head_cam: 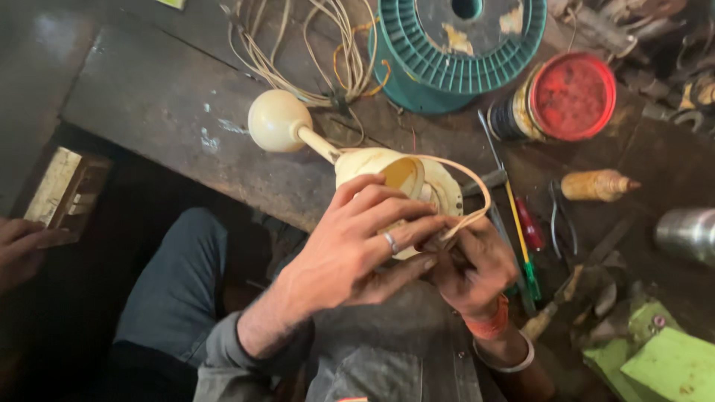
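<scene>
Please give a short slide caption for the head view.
Both hands, left hand and right hand, hold a cream lamp fitting over a cluttered workbench.

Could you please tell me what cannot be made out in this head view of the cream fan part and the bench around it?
- Lower side of the cream fan part: hidden behind the left hand and right hand.
- Where the cream cable ends: hidden between the fingers.
- Steel cylinder: cut off by the right edge.
- Another person's hand: cut off by the left edge.
- Tools at the top right: too blurred to identify.

Dim overall; soft blur; dark shadowed left side
</scene>
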